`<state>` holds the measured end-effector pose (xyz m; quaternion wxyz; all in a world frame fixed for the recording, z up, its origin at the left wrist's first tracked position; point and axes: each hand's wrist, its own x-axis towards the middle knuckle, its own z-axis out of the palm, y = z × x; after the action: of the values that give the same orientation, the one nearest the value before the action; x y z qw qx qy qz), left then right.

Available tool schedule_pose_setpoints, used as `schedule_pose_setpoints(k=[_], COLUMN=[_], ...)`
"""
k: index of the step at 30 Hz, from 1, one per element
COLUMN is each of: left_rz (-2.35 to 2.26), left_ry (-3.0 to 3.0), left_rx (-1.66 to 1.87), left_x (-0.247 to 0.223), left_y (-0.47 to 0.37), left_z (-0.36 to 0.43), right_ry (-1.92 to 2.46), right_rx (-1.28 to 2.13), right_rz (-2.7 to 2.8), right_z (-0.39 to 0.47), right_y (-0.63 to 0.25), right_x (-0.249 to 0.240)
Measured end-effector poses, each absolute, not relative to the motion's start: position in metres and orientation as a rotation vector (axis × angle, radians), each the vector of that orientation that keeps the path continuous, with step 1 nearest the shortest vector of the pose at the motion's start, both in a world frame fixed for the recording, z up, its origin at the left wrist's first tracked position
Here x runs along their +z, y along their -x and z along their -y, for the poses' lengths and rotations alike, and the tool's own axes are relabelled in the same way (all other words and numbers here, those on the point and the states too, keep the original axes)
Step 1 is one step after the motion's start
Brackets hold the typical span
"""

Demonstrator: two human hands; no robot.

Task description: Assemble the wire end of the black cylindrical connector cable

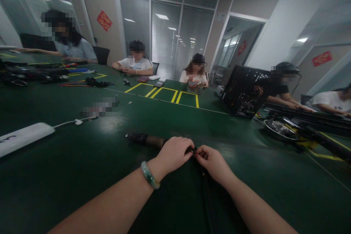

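Note:
A dark cylindrical tool with a brownish middle, a black collar and a small metal tip lies on the green table, tip toward the left. My left hand, a green bangle on its wrist, is closed over the tool's right end and hides it. Close beside it my right hand pinches with thumb and fingertips at a small black piece between the two hands. What exactly the fingertips grip is too small to make out. A long black strip runs from under my right hand toward the table's near edge.
On the left lie a white power strip with its cord and bundled wires. A black computer case and a wheeled black frame stand at right. Yellow tape marks the far side, where several people sit.

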<state>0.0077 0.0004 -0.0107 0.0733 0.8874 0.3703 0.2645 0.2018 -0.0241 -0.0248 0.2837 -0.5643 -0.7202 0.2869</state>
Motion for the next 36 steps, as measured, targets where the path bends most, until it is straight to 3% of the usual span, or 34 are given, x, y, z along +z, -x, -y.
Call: schedule_pose_setpoints(k=[36], left_rz=[-1.092], left_ry=[-2.680], left_rx=[0.773], left_x=[-0.012], left_y=[-0.008], left_z=[-0.002], right_ry=[1.606], right_rx=[0.700], right_rz=[1.978], right_z=[0.028], right_y=[-0.200], right_x=[-0.014])
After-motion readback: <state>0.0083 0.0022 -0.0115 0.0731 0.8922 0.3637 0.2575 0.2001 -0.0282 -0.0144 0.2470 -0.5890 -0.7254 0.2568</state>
